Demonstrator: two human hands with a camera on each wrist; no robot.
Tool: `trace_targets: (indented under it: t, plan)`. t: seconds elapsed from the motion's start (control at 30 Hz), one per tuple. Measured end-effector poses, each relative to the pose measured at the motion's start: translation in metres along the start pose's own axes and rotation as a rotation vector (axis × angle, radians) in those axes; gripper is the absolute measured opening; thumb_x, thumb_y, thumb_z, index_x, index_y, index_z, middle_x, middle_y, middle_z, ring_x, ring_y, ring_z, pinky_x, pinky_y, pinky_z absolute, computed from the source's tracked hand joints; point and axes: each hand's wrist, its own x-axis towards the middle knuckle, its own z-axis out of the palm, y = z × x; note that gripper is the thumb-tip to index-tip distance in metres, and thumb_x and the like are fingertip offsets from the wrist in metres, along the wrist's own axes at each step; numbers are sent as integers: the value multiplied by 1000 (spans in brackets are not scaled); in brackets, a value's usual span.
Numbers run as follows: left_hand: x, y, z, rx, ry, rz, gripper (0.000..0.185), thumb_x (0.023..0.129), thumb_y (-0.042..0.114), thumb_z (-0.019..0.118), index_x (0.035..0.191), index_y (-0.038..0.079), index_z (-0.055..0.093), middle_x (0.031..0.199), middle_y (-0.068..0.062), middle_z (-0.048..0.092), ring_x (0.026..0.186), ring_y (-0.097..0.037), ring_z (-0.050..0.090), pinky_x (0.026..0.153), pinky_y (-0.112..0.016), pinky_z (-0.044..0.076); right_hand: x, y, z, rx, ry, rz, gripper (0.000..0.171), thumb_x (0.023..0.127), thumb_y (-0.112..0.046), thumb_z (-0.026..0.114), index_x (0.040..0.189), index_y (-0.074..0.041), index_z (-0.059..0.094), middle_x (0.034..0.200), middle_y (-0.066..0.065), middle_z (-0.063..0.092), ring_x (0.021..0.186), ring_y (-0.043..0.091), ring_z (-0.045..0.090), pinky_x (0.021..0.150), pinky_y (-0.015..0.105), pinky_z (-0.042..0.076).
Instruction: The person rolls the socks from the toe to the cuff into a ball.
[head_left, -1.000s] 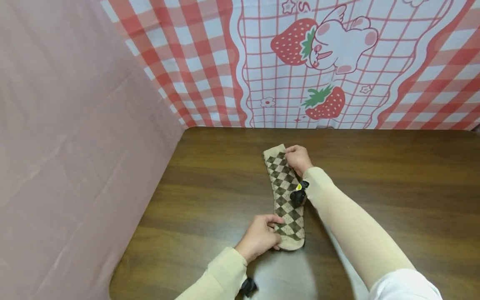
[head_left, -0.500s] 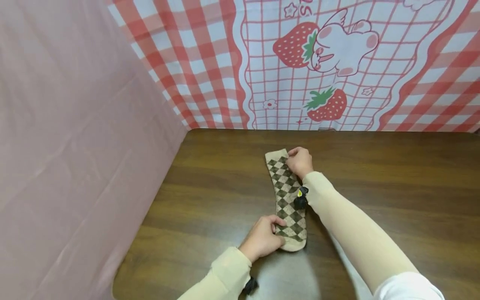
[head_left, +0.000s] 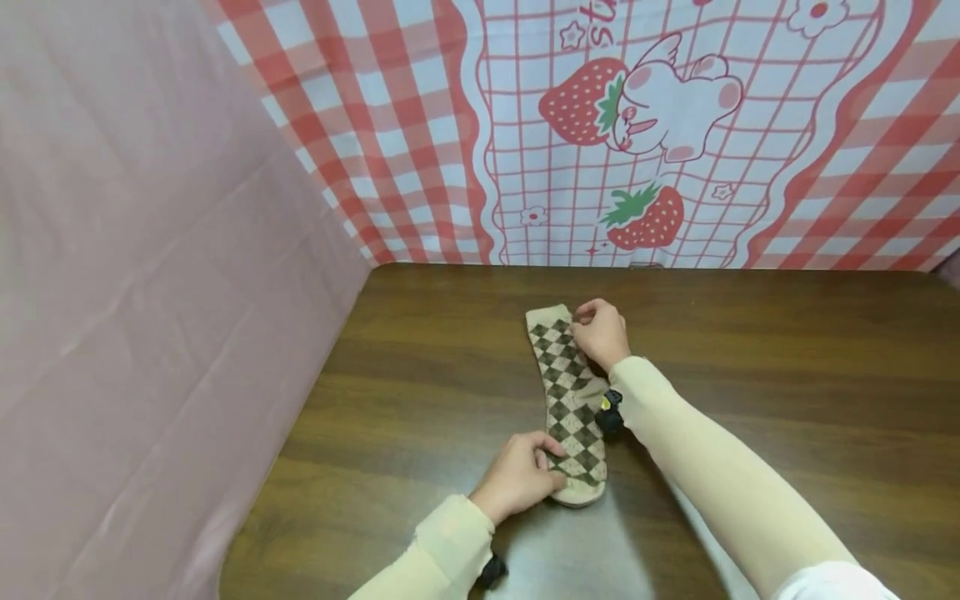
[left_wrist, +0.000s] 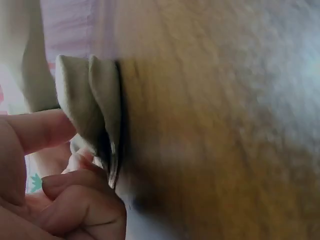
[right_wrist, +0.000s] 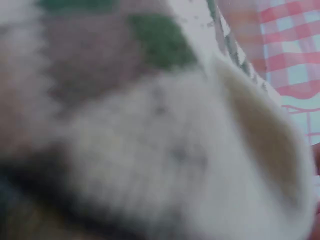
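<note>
A beige and brown argyle sock (head_left: 573, 429) lies lengthwise on the table, its plain cuff at the far end and its toe nearest me. At the toe, the left wrist view shows two beige layers (left_wrist: 82, 95) stacked; whether they are two socks I cannot tell. My left hand (head_left: 519, 475) holds the left edge near the toe between thumb and fingers. Just below the cuff, my right hand (head_left: 602, 333) pinches the right edge with curled fingers. Blurred knit and a beige heel bulge (right_wrist: 260, 130) fill the right wrist view, which hides most of the right fingers.
The brown wooden table (head_left: 787, 358) extends on both sides of the sock. Behind it hangs a red and white checked cloth (head_left: 412, 125) with strawberry prints. A pink cloth (head_left: 165, 250) borders the left side.
My right hand has slid a little toward me along the sock's right edge, away from the cuff. More of the beige heel shows beside the right wrist. The left hand stays near the toe.
</note>
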Motion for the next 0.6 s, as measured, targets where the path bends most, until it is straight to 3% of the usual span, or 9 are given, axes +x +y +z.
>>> trace_targets:
  t: [0.17, 0.33, 0.6]
  plan:
    - [1, 2, -3, -123, 27, 45, 14, 82, -1, 70, 96, 2, 70, 65, 2, 53, 54, -8, 47, 55, -24, 41, -18, -2, -25, 42, 20, -45, 28, 94, -6, 56, 118, 7, 61, 108, 23, 63, 99, 36, 60, 88, 46, 47]
    - [0, 4, -11, -124, 69, 88, 15, 82, -5, 68, 96, -2, 69, 70, 2, 57, 61, -8, 52, 59, -23, 44, -36, -14, -45, 99, 43, -128, 25, 92, -2, 55, 113, 9, 63, 102, 22, 64, 93, 31, 61, 81, 35, 47]
    - [-1, 10, -16, -176, 51, 95, 23, 79, -8, 65, 101, -5, 68, 87, -11, 63, 65, -11, 55, 61, -24, 47, -75, -34, -71, 157, 15, -198, 19, 94, -4, 60, 110, 6, 65, 103, 19, 66, 89, 21, 60, 77, 22, 47]
